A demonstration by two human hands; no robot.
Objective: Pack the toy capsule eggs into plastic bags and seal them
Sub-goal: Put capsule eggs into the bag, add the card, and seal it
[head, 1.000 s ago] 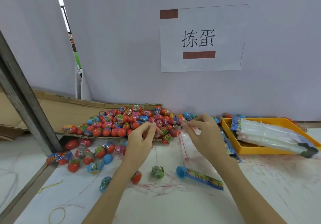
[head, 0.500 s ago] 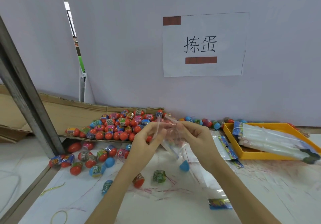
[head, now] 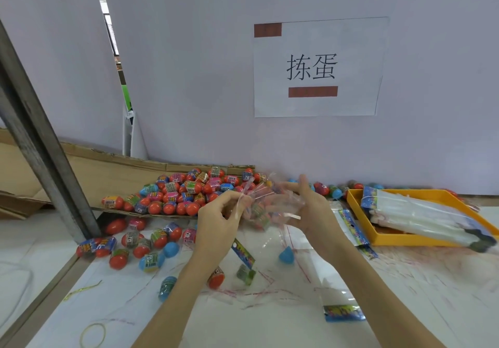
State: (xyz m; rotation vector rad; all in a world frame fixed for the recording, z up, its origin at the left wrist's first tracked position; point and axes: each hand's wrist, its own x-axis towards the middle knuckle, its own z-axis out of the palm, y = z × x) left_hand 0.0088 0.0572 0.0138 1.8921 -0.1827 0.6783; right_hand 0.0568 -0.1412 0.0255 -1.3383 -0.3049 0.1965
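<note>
Far left: grey metal post (head: pixel 40 142), leaning. Next, in the middle left: big heap of toy eggs (head: pixel 186 194) on brown cardboard (head: pixel 89 169), more eggs loose on the white table (head: pixel 270 320) below. In the middle: left hand (head: pixel 216 223), fingers curled, pinching the clear plastic bag (head: pixel 270 207) up off the table. Right hand (head: pixel 310 210) gripping the bag's other side. Blue egg (head: pixel 286 255) just below. Far right: yellow tray (head: pixel 383 239) with a stack of bags.
</note>
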